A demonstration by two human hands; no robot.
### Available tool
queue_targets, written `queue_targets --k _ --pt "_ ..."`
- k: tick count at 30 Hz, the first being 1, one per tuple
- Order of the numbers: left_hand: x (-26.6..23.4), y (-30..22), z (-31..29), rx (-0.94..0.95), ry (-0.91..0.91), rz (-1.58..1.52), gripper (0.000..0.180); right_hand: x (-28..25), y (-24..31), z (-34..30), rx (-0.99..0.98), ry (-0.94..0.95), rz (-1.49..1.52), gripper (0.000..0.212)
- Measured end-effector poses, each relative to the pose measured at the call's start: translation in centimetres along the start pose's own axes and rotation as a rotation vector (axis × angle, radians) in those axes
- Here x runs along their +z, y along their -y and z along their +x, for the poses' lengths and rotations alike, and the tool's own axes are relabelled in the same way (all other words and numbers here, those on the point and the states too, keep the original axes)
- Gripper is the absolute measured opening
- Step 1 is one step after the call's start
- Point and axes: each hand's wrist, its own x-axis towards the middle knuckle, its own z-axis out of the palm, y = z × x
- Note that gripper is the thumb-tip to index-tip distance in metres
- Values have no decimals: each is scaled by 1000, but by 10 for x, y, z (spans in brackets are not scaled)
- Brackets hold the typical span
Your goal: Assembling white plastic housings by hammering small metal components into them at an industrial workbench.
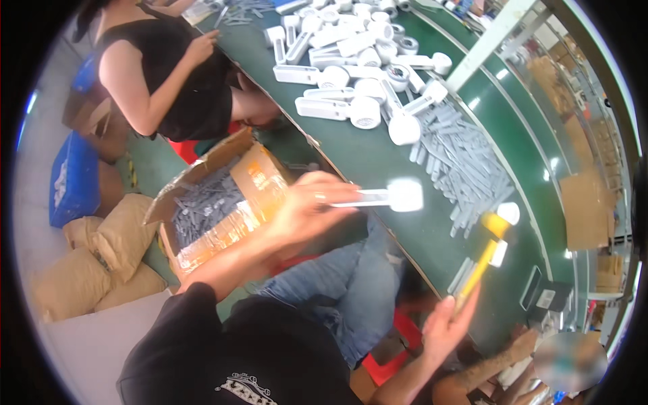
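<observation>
So, starting at our left grip (314,206): thumb and fingers are pinched round the handle end of a white plastic device with a flat handle and a rounded head (405,194). It points off to the right of that grip, head farthest out, above the green desk (361,152). We can't tell whether it touches down.

We'd guess it's light and stiff, a bit slick on the smooth shell, and likely heavier at the head. The handle's the place to hold, though gripping right at the end may let the head dip or twist. We'd treat the head as the fragile bit.

Our right grip (442,324) is wrapped round the lower handle of a yellow mallet with a pale striking face (480,268). Its head sits ahead of that grip and slightly right, well apart from the white device. Probably top-heavy, pretty rigid, and best held low like this.

Further out, loose grey plastic strips (466,158) lie ahead of both grips, with a heap of similar white devices (358,47) beyond. Just left of our left grip there's a brown cardboard box (260,172) of darker grey pieces.
</observation>
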Motion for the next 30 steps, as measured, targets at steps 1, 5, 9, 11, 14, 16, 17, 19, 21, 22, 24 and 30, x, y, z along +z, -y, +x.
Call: queue_targets --k 1,5,9,11,14,16,17,19,21,22,24,30 --pt "-30 3 -12 -57 -76 138 33 1 21 -1 244 -27 198 63" --pt "-121 56 -28 -442 -573 199 35 -16 13 7 316 -39 221 55" --pt "-145 124 47 -606 -721 546 38 -27 8 3 331 -185 159 53" --pt "-157 188 60 -395 -733 649 40 -27 9 10 369 -226 144 57" --pt "-194 232 87 -405 -640 591 47 -23 22 43 418 -270 -82 55" --pt "-190 236 121 -506 -514 649 56 -31 12 63 325 -341 -175 49" --pt "-176 246 137 -463 -461 612 57 -36 2 73 321 -365 -180 46" --pt "-178 270 154 -416 -418 580 59 -40 -4 102 291 -336 -336 54" --pt "-181 299 169 -396 -282 480 61 -39 -4 130 306 -310 -377 63" --pt "-180 306 170 -352 -315 499 62 -43 -13 143 340 -246 -383 58" --pt "-167 291 163 -331 -363 485 61 -46 -45 161 324 -259 -372 45" --pt "-116 137 53 97 -174 616 47 -63 4 119 344 -267 -141 35"
